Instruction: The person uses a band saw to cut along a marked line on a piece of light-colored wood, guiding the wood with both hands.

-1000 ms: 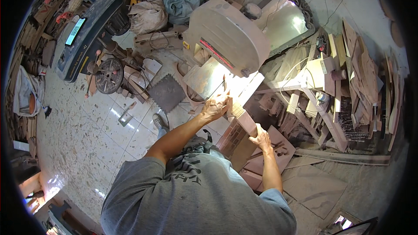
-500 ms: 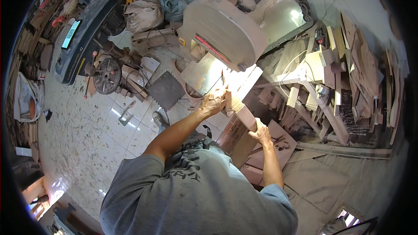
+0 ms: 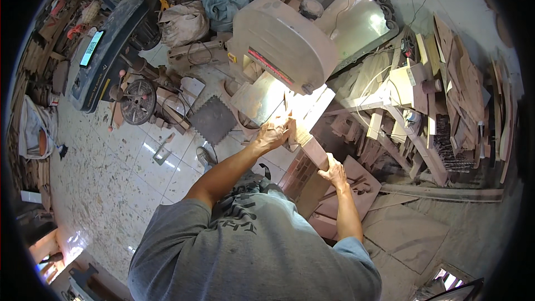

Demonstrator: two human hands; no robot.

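A thick wooden board (image 3: 312, 149) lies on the brightly lit table of a bandsaw (image 3: 281, 42), its near end sticking out toward me. My right hand (image 3: 334, 171) is closed around that near end. Close to the blade area, my left hand (image 3: 272, 135) presses against the board's left side with its fingers bent. Glare and the fingers hide the exact contact there, as well as the board's far end. The saw's big beige wheel housing hangs over the table. The metal saw table (image 3: 257, 100) shows to the left of the light.
On the left stands a dark drill press (image 3: 108, 56) with a lit phone (image 3: 91, 48) on it. Wood offcuts (image 3: 457, 78) are piled at the right. A mirror (image 3: 359, 17) leans behind the saw. A rubber mat (image 3: 212, 120) and a trowel-like tool (image 3: 163, 150) lie on the tiles.
My hands and the board keep almost the same place at the saw. The whole view has shifted very slightly.
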